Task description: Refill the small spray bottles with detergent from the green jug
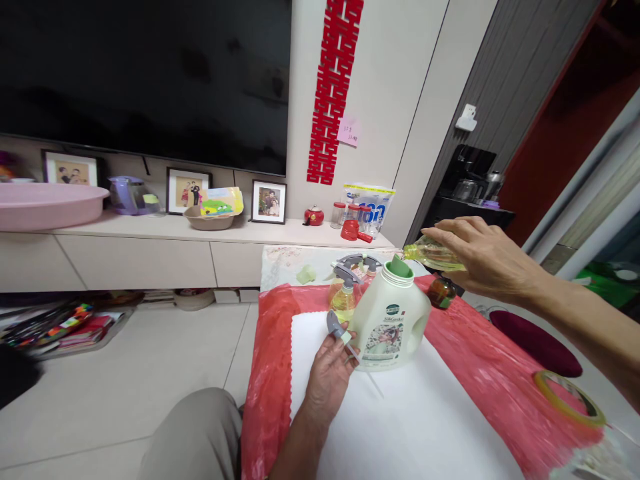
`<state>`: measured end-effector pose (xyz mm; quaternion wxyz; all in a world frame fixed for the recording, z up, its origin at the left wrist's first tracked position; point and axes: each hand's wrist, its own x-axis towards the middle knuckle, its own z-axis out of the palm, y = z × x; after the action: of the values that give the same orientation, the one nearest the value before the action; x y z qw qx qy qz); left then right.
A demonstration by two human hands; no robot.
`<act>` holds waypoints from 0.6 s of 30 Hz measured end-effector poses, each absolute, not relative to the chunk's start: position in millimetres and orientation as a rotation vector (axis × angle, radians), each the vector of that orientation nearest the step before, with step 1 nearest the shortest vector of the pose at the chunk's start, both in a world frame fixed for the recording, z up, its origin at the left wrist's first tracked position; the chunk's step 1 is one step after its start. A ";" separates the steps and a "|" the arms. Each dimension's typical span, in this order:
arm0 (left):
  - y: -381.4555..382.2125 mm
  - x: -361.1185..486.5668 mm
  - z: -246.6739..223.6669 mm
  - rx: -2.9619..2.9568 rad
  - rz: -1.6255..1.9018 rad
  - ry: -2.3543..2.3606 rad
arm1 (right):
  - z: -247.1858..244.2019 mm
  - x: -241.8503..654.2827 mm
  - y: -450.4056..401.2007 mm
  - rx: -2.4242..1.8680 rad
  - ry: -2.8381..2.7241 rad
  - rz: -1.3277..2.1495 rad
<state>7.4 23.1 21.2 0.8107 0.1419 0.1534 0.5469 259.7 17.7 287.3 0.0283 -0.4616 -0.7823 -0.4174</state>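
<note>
My right hand [483, 257] grips a clear bottle of yellow liquid [433, 253], tipped on its side with its neck close to the mouth of a large pale-green detergent jug [387, 320]. The jug stands upright and uncapped, a green spout showing in its opening. In front of it, my left hand [333, 367] is closed on a grey pump spray head [337, 325] with a thin dip tube. Left of the jug stands another bottle of yellow liquid [344, 301], fitted with a grey sprayer. A small amber bottle [442, 293] sits behind the jug on the right.
A white mat [400, 427] lies over red plastic sheeting [270, 373] on the table. At the right edge is a roll of yellow tape [570, 399]. Framed photos, red-lidded jars and a pink basin [50, 205] line the cabinet behind.
</note>
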 end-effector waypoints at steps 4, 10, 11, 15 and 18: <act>23.1 7.2 21.6 0.308 1.168 0.321 | 288.4 260.1 17.7 -1.430 -2.412 -1.296; 24.4 7.7 21.8 0.305 1.168 0.325 | 290.0 260.6 17.8 -1.434 -2.411 -1.308; 24.6 7.8 21.6 0.305 1.168 0.326 | 290.2 260.6 17.7 -1.433 -2.410 -1.313; 24.9 7.9 20.7 0.302 1.169 0.322 | 291.1 260.1 17.0 -1.425 -2.406 -1.329; 24.3 7.7 19.8 0.301 1.171 0.319 | 291.4 259.6 17.1 -1.421 -2.401 -1.344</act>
<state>7.7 24.3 19.8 0.8109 0.1408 0.1491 0.5481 259.6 17.1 291.4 0.0223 -0.4589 -0.7750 -0.4339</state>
